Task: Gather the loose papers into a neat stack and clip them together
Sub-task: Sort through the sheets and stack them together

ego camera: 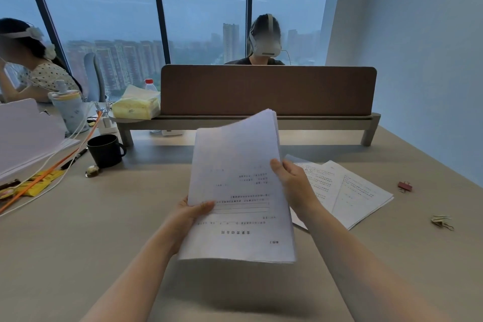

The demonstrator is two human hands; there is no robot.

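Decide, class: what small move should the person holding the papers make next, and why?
Probably lower the held stack and add the loose sheets still lying on the desk to the right. The left hand and right hand grip only part of the papers, so clipping with the red clip would be too early.

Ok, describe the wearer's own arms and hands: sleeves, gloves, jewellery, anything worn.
Both forearms are bare as far as the bottom edge of the head view; no sleeve or cuff shows. The left hand and the right hand wear no gloves. No watch, bracelet or ring is visible on either wrist or on the fingers that show. Nails are too blurred to judge.
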